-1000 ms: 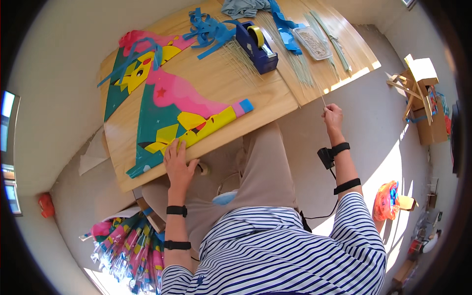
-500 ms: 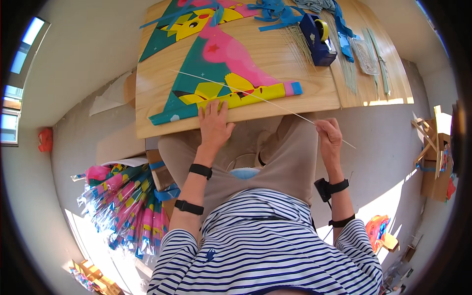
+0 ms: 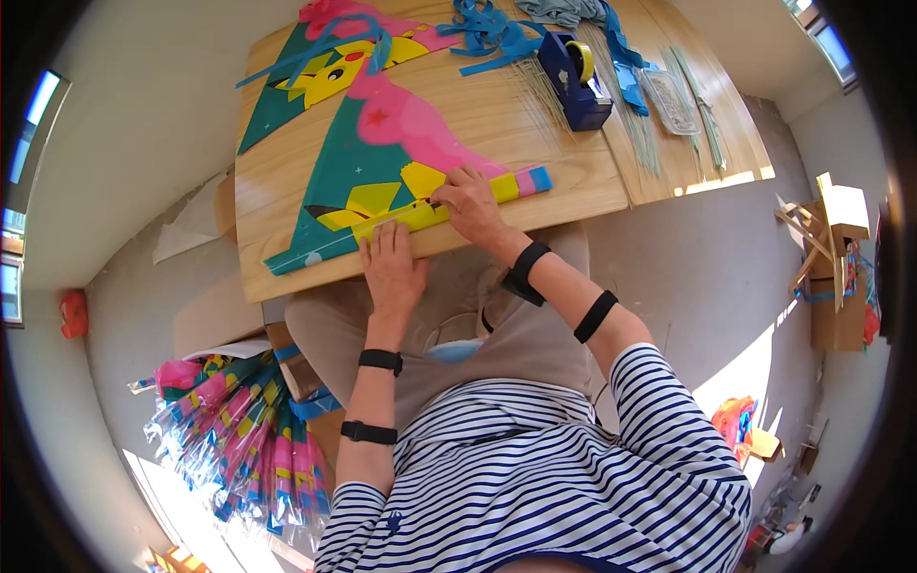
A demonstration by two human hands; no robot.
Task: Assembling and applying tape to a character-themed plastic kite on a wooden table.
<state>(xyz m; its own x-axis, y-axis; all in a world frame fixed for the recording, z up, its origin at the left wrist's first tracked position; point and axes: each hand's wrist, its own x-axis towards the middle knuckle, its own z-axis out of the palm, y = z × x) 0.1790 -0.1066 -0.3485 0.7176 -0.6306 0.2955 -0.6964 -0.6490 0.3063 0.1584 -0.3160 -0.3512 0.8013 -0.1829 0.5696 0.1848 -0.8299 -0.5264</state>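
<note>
A triangular kite sheet [image 3: 330, 181], printed in green, pink and yellow, lies on the wooden table with its near edge folded into a strip. My left hand [image 3: 393, 272] rests on this strip, fingers stretched out and pressing it down. Farther right along the same edge, my right hand [image 3: 473, 205] is closed in a pinch on a thin pale stick [image 3: 330, 245]. The stick lies along the folded strip, partly covered by my hands. At the strip's right end is a blue tip [image 3: 542, 179].
A second printed sheet [image 3: 320, 81] and blue ribbon [image 3: 487, 33] lie farther back. A navy tape dispenser [image 3: 578, 91], thin sticks [image 3: 645, 143] and a clear plastic box [image 3: 671, 100] are on the right. Bagged printed bundles [image 3: 239, 420] stand on the floor at left.
My right hand has moved left and up from beyond the table's edge onto the sheet. The stick, held slanting above the sheet before, now lies along the folded edge. My left hand stays on the strip.
</note>
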